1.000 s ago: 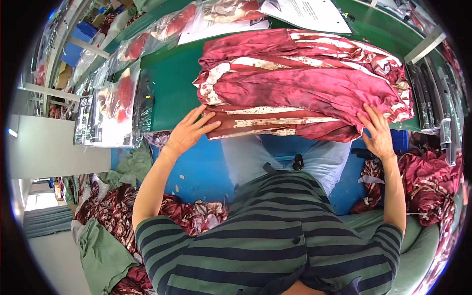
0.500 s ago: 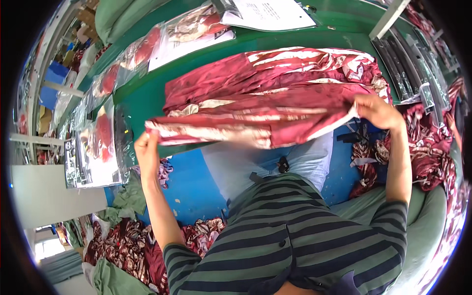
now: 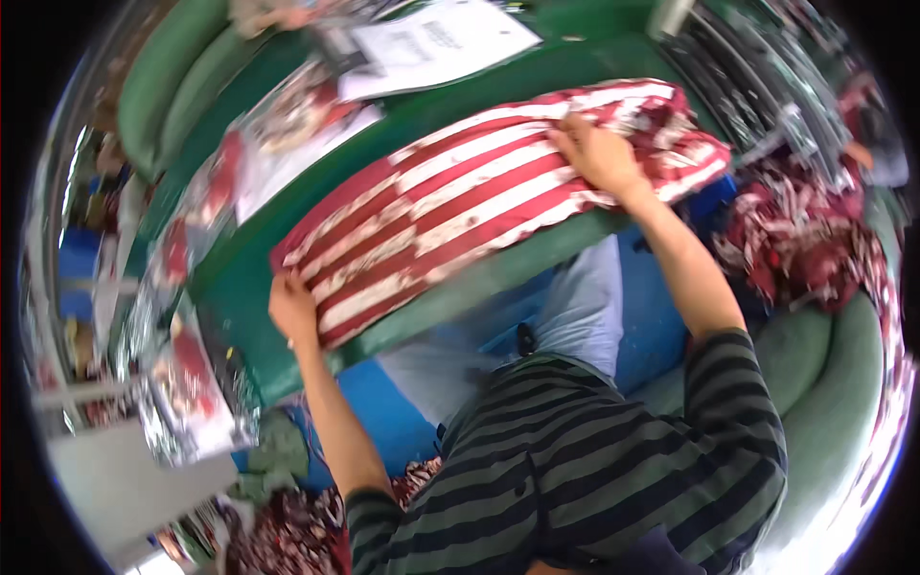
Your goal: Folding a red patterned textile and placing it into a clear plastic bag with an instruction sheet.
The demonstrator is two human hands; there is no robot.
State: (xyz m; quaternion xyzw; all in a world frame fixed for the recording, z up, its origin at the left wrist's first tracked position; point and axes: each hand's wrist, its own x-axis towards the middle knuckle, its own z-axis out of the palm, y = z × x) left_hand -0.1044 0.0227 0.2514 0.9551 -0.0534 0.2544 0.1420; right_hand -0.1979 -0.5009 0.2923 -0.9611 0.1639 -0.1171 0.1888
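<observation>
A red and white striped cloth (image 3: pixel 460 201), folded into a long band, lies across the green table in front of me. Its stripes run lengthwise, and a plainer red strip shows along the far left edge. At the near left corner my left hand (image 3: pixel 292 311) is closed on the cloth's end. My right hand (image 3: pixel 602 158) rests on the cloth's right part, its fingers bent and pinching the fabric near the far side. Beyond that hand the cloth's right end is bunched and crumpled.
Printed white sheets (image 3: pixel 441 43) and clear plastic bags with red contents (image 3: pixel 287 110) lie along the table's (image 3: pixel 225 287) far and left sides. Dark packets (image 3: pixel 743 91) stand at the far right. Heaps of red patterned cloth (image 3: pixel 800 240) sit at right and lower left (image 3: pixel 287 532).
The cloth came down from being held stretched in both hands and now lies flatter, stripes showing. My right hand moved left and farther away along it; the view has turned.
</observation>
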